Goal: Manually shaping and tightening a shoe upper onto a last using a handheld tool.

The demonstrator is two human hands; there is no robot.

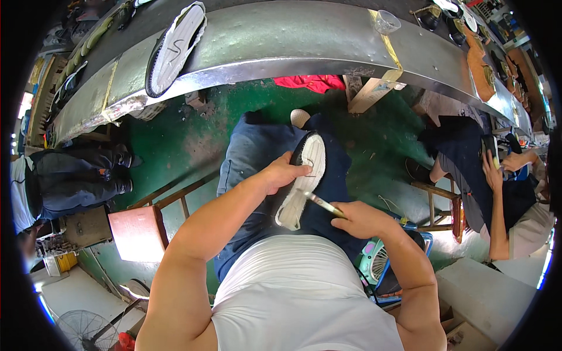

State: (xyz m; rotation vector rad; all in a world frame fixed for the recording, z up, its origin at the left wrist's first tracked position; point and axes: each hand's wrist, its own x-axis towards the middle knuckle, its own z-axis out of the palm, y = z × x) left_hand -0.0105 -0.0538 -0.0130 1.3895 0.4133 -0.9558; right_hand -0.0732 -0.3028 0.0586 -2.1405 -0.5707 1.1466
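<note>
1. Across the lap, an upturned shoe with a whitish sole is clasped by the left grip, closed about its upper side.
2. By the right grip, curled tight, a slim tool is held, its tip at the sole; contact cannot be told.
3. On the metal worktop, another sole-up shoe and a clear cup are placed.
</note>
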